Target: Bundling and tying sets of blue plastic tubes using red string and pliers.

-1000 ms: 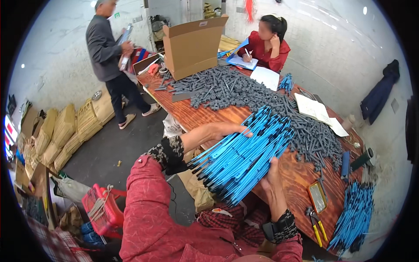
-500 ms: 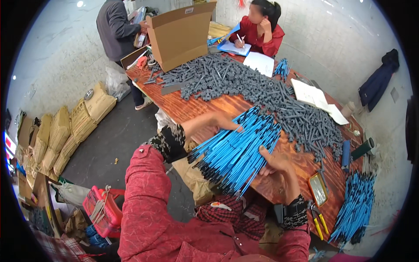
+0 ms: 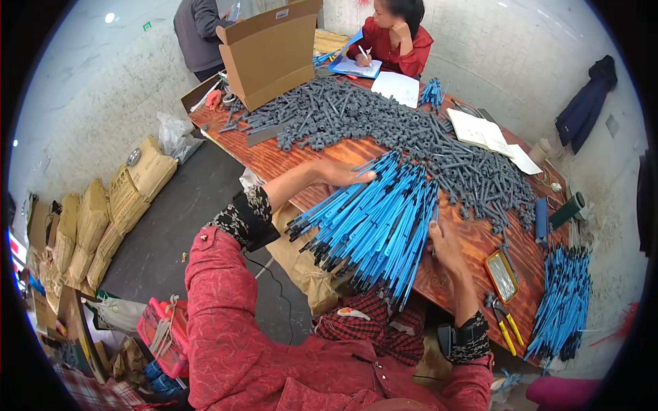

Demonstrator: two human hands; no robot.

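A big fanned bundle of thin blue rods with black ends (image 3: 377, 222) is held between my hands over the near edge of the table. My left hand (image 3: 339, 172) grips its upper left side; the thumb shows and the other fingers are mostly hidden by the rods. My right hand (image 3: 447, 250) clasps the right side, thumb up along the outer rods, with its fingers partly hidden. The black lower ends of the rods point toward me and down to the left.
Grey plastic screw-like parts (image 3: 384, 123) lie heaped across the wooden table (image 3: 274, 161). An open cardboard box (image 3: 271, 58) stands behind. More blue rods (image 3: 562, 301), yellow-handled pliers (image 3: 507, 325) and a small tray (image 3: 502, 276) lie right. A person in red (image 3: 394, 41) writes across the table.
The bundle has spread wider and tilted, its lower ends fanning out. My right hand has shifted slightly right, and my left hand has moved up a little. The view has shifted slightly.
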